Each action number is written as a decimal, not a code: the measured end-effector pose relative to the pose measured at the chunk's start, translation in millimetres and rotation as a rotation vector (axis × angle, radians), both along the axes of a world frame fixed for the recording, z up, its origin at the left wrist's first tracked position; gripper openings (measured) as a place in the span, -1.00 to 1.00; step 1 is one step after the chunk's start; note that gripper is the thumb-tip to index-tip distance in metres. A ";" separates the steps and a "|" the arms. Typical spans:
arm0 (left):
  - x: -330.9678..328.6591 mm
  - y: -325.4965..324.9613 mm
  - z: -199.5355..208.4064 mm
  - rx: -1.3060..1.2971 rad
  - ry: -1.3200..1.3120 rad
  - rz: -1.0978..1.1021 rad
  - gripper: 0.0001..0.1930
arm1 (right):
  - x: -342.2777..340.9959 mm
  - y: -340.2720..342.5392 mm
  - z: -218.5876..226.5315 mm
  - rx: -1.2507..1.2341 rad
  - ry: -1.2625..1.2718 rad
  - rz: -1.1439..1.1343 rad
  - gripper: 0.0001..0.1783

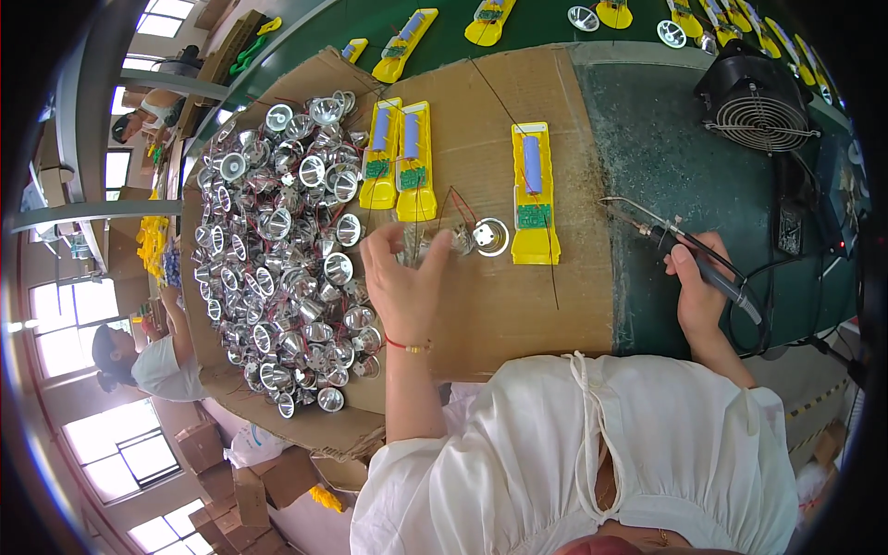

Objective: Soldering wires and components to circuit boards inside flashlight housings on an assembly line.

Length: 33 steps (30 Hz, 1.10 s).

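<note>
Left hand (402,282) hovered over the cardboard sheet (518,305), grip half open, fingers pinching a blurred silver reflector (427,242) with thin wires attached. A second reflector (490,237) lay just beside it, touching a yellow flashlight casing (534,194). Right hand (700,291) had its grip closed around a soldering iron (680,242), tip pointing left over the green surface (666,157). Reflector pile (287,250) sat left.

A big heap of silver reflector cups (277,250) covers the left of a cardboard sheet (499,314) on the green desk (666,157). Two yellow cases (398,157) lie side by side near the heap. A black fan (754,92) stands far right.
</note>
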<state>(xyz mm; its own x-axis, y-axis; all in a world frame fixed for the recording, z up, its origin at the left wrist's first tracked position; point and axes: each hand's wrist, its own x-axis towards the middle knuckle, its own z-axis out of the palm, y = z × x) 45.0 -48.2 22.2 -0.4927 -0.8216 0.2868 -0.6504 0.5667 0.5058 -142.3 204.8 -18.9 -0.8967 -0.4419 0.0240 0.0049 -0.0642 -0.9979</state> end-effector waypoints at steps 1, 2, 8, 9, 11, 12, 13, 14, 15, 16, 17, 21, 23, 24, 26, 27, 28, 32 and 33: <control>-1.6 -5.6 -1.7 0.058 0.056 0.011 -0.67 | 1.1 0.4 0.0 0.000 0.000 0.013 -0.86; -4.3 -11.2 -1.5 0.057 0.055 0.014 -0.67 | 2.2 0.0 -0.1 -0.001 0.000 0.016 -0.86; -22.9 -28.3 -1.6 0.088 -0.337 0.106 -0.68 | 4.2 0.4 -0.5 -0.003 0.001 -0.004 -0.87; -21.0 -28.5 -4.8 0.090 -0.292 0.074 -0.69 | 4.1 0.1 -1.5 0.001 -0.002 0.000 -0.87; -13.1 -32.3 -12.1 0.105 -0.261 -0.002 -0.72 | 4.9 2.4 0.5 0.011 -0.005 0.000 -0.87; -8.3 -33.6 -14.0 0.119 -0.231 -0.071 -0.75 | 5.6 2.0 2.0 -0.001 -0.006 0.000 -0.87; -7.2 -32.5 -12.9 0.113 -0.081 -0.049 -0.78 | 4.5 1.0 2.2 -0.014 -0.006 0.000 -0.86; -5.3 -29.6 -9.6 0.107 0.069 -0.025 -0.80 | 4.0 0.8 2.1 -0.014 -0.006 -0.002 -0.86; 0.1 -25.9 -1.5 0.143 0.078 0.055 -0.86 | 4.0 1.0 1.9 -0.024 -0.008 -0.004 -0.86; 6.0 -23.1 3.3 0.201 0.206 0.075 -0.89 | 5.6 0.8 -0.1 -0.037 -0.013 -0.004 -0.86; 8.1 -19.9 8.0 0.267 0.334 0.088 -0.91 | 6.6 1.2 1.3 -0.030 -0.014 -0.010 -0.86; -12.9 26.4 34.3 0.710 0.261 -0.163 -0.92 | 12.2 -4.8 8.3 0.000 0.052 0.075 -0.85; -20.1 46.0 20.9 0.790 0.159 -0.283 -0.90 | 16.3 -11.5 12.5 0.031 0.099 0.131 -0.85; -21.0 48.5 9.8 0.750 0.020 -0.283 -0.88 | 17.9 -14.7 12.2 0.026 0.135 0.161 -0.85; -30.6 51.3 1.4 0.600 0.068 -0.204 -0.88 | 21.7 -23.0 9.8 0.025 0.249 0.162 -0.85; -33.2 49.4 -1.1 0.565 0.099 -0.172 -0.89 | 22.5 -25.9 8.9 0.028 0.249 0.160 -0.85; -35.3 46.6 -4.7 0.571 0.100 -0.174 -0.89 | 21.9 -27.4 8.5 0.017 0.260 0.172 -0.84; -41.0 43.7 -11.7 0.312 0.074 -0.424 -0.91 | 21.2 -33.6 11.0 -0.005 0.275 0.209 -0.83; -43.3 42.5 -14.2 0.256 0.045 -0.430 -0.91 | 21.4 -35.0 10.6 -0.006 0.274 0.211 -0.83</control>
<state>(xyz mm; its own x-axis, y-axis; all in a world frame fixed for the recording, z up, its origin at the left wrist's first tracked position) 1.7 -5.7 8.0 -0.7938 -0.5940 0.1308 -0.3602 0.6325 0.6857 -120.9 169.8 -8.2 -0.7456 -0.6161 0.2540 -0.2491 -0.0958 -0.9637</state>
